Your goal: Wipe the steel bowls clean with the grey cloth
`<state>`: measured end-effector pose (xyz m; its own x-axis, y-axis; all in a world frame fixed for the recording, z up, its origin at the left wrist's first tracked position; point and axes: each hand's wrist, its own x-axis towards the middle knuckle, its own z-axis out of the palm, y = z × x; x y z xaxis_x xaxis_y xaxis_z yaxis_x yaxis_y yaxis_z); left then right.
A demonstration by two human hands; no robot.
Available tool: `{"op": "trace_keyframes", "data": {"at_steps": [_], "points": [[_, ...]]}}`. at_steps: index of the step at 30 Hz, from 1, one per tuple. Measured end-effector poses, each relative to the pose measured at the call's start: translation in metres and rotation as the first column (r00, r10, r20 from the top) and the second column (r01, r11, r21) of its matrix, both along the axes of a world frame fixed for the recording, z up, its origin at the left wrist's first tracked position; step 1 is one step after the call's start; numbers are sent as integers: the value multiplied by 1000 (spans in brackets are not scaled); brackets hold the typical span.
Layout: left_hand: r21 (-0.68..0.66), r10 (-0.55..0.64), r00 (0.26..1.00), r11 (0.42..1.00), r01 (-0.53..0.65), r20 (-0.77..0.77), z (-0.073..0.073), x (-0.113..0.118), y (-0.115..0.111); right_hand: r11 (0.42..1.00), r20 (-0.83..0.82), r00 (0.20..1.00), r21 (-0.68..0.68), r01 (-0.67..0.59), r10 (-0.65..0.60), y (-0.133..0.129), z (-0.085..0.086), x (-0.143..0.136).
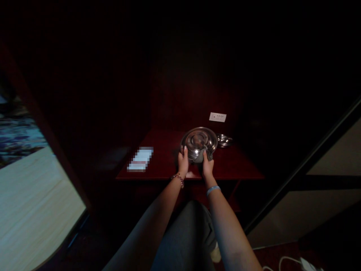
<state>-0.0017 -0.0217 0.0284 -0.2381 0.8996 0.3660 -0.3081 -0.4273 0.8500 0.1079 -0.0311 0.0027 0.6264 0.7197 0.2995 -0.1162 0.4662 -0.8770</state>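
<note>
A round, shiny steel bowl [199, 137] is held up tilted above the dark red shelf, near its front edge. My left hand [183, 162] is closed on the bowl's near left rim, with the thumb on top. At the near right side, my right hand [208, 165] is closed on a grey cloth [198, 156] pressed against the bowl. The fingers under the bowl are hidden. Just behind it to the right, more shiny steel bowlware [225, 140] sits on the shelf; how many pieces I cannot tell.
The dark red wooden shelf [166, 165] lies inside a dark cabinet-like recess. A pale, blurred-out flat item [140, 159] rests at its left. On the back wall is a white socket plate [217, 117]. A light wooden surface [36, 203] stands left; a white cable [289, 258] lies lower right.
</note>
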Motion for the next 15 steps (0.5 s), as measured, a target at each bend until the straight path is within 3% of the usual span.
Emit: {"op": "trace_keyframes", "data": {"at_steps": [3, 7, 15], "points": [[11, -84, 996, 996, 84, -18, -5, 4, 2, 1000, -49, 999, -1, -8, 8, 1, 1, -1], [-94, -59, 996, 994, 53, -62, -13, 6, 6, 999, -41, 998, -2, -48, 48, 0, 2, -3], [-109, -49, 999, 993, 48, -14, -17, 6, 10, 999, -7, 999, -11, -38, 38, 1, 2, -3]]}}
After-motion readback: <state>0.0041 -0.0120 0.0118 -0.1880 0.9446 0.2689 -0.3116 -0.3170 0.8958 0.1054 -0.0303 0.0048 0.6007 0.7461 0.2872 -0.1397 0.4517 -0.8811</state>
